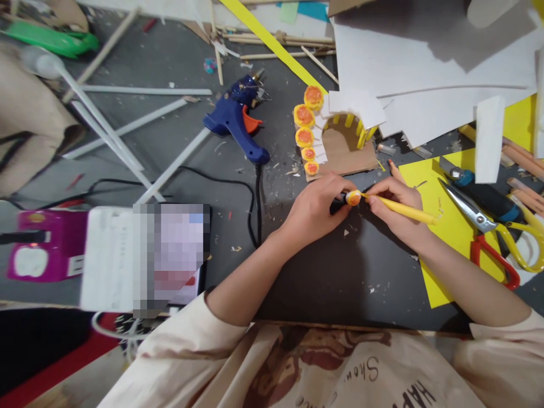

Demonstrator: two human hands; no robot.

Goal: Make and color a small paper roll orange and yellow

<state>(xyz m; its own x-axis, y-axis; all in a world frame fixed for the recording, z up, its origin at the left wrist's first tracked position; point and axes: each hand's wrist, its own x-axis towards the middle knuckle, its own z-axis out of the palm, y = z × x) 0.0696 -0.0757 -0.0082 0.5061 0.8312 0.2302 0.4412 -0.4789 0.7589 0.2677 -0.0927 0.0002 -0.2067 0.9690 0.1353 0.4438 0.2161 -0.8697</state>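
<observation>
My left hand [319, 205] is closed around a dark, stubby object [339, 203], mostly hidden by the fingers. At its end shows a small round piece [353, 198] coloured yellow, white and orange. In my right hand [395, 203] is a slim yellow pen [406, 210], its tip at the small round piece. Just beyond both hands stands a cardboard model [340, 161] with a white paper arch and short yellow sticks. Several yellow-rimmed orange discs [304, 137] line its left side.
A blue glue gun [236, 116] with its cord lies left of the model. Scissors [480, 218] and a cutter [488, 190] rest by yellow paper [436, 272] at right. A phone [182, 249] and purple adapter [46, 243] sit at left. White sticks [144, 90] and scraps are scattered about.
</observation>
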